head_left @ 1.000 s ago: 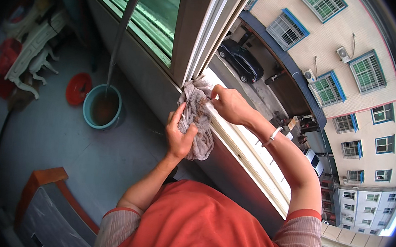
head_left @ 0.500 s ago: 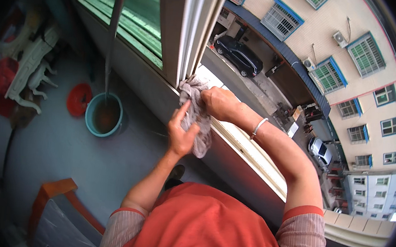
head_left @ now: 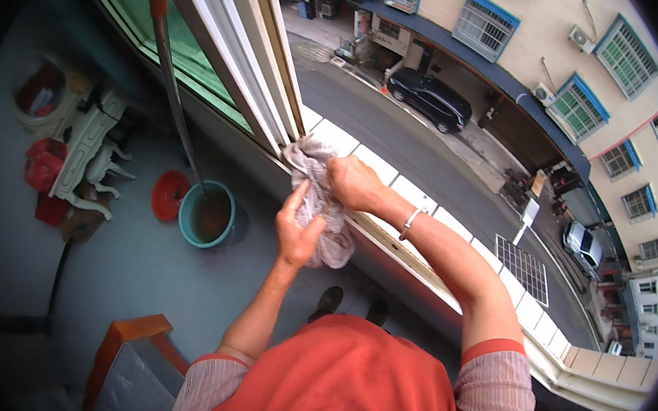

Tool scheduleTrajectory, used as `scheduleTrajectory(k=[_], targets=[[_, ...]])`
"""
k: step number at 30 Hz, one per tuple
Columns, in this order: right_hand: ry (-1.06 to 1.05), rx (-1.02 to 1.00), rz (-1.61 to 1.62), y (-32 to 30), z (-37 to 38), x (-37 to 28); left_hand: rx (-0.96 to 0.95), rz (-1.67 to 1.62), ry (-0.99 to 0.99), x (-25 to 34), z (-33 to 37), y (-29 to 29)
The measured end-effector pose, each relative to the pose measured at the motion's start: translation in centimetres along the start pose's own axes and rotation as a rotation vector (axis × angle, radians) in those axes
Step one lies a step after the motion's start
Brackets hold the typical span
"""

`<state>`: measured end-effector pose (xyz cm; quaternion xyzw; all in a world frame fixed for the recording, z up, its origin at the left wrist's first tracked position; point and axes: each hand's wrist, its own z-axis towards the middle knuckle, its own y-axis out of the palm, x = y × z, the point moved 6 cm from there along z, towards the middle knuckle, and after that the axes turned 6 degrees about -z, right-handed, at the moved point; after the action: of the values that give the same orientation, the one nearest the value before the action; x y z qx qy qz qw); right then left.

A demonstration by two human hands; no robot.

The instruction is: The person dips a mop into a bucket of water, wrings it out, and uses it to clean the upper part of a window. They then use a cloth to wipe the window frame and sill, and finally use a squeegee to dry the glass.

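Note:
A damp-looking greyish-pink cloth (head_left: 331, 247) is bunched at the corner where the white window frame (head_left: 238, 42) meets the window track (head_left: 392, 247). My right hand (head_left: 355, 183) is closed round the cloth's upper part, pressing it at the track, with a bracelet on that wrist. On the near side, my left hand (head_left: 297, 232) holds the cloth's edge, index finger pointing up along it and thumb lying over it. The cloth's lower end hangs loose inside the sill. Folds of fabric hide some of my fingertips.
A teal bucket (head_left: 231, 232) of murky water stands on the floor, a long pole (head_left: 173, 83) leaning in it. Beside it are a red basin (head_left: 168, 195) and white ornate furniture legs (head_left: 88, 155). An orange-framed chair (head_left: 116, 339) is near left. Outside lie a tiled ledge (head_left: 417, 196) and street.
My view has shifted, showing more of the outer ledge and street. Both hands stay on the cloth at the frame corner, with little movement against it.

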<state>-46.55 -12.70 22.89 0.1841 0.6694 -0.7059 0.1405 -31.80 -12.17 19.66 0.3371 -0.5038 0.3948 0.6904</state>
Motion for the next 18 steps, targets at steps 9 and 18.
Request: scheduleTrajectory(k=[9,18], targets=[[0.187,0.127,0.489,1.8,2.2,0.9,0.016,0.259,0.071,2.5,2.6,-0.3],[0.302,-0.14,1.163,2.5,4.2,1.4,0.038,0.111,0.011,3.6,4.5,-0.2]])
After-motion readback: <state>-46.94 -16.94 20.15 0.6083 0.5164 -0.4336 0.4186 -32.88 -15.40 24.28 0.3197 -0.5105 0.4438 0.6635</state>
